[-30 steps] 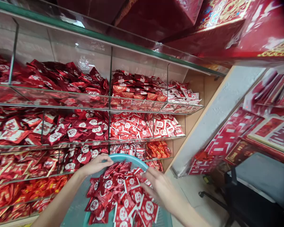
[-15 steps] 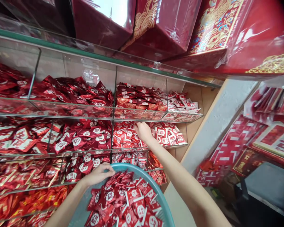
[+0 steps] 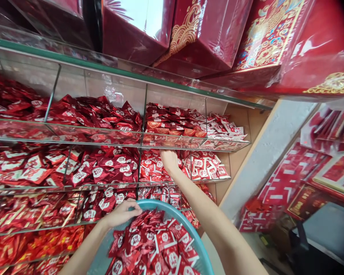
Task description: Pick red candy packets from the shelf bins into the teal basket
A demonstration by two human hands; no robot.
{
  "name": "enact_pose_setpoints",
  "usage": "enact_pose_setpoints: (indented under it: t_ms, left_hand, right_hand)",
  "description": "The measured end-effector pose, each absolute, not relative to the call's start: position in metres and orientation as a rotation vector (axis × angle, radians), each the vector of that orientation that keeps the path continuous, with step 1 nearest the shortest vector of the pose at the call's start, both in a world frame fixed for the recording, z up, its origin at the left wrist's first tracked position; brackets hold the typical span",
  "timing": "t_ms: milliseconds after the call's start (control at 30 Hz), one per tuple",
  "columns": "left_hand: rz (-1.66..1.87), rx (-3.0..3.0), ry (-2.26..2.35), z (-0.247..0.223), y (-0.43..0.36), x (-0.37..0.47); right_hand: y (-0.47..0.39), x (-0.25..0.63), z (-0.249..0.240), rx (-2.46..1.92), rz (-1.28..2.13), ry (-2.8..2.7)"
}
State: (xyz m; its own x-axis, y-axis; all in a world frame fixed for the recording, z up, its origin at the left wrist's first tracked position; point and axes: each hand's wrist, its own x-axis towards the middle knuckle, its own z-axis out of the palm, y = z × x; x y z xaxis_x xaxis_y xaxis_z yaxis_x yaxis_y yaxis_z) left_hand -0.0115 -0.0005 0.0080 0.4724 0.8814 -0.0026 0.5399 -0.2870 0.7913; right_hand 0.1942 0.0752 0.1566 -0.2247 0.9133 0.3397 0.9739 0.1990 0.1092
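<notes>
A teal plastic basket [image 3: 204,244] at the bottom centre holds a heap of red packets [image 3: 157,244] with white labels. My left hand [image 3: 126,211] is closed on the basket's upper left rim, thumb and fingers pressed together over it. My right hand [image 3: 170,160] reaches into a glass shelf compartment of small red and white packets [image 3: 150,166]. Its fingers point down among them and are hidden, so what they hold cannot be made out.
Glass shelves [image 3: 103,143] with dividers and red packets fill the left and middle. Large wrapped red boxes [image 3: 209,38] stand on the top shelf. A white wall edge [image 3: 255,145], patterned red packs [image 3: 283,172] and a dark chair [image 3: 312,244] are at the right.
My right hand has gone slightly deeper into the shelf compartment, its fingers now hidden. The whole view has shifted a little, with the shelves and basket appearing slightly further right.
</notes>
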Motion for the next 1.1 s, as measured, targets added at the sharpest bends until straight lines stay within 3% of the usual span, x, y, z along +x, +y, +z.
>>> enact_pose_setpoints:
  t_ms: [200, 367, 533, 800, 1100]
  left_hand:
    - [0.579, 1.983, 1.173, 0.003, 0.003, -0.013]
    - [0.565, 1.984, 1.166, 0.007, 0.0, -0.012]
    - [0.589, 1.9, 1.158, 0.016, -0.003, -0.007]
    - [0.59, 1.941, 1.186, 0.012, -0.001, -0.006]
    - [0.546, 2.004, 1.184, 0.013, 0.0, -0.007]
  right_hand:
    - [0.049, 0.196, 0.147, -1.603, -0.512, -2.048]
    - [0.0, 0.21, 0.123, -1.063, -0.148, -1.885]
    - [-0.055, 0.22, 0.073, -0.84, 0.091, -2.05]
    - [-0.081, 0.219, 0.011, -1.006, -0.052, -2.405]
    - [-0.101, 0.246, 0.015, -0.953, -0.034, -2.192]
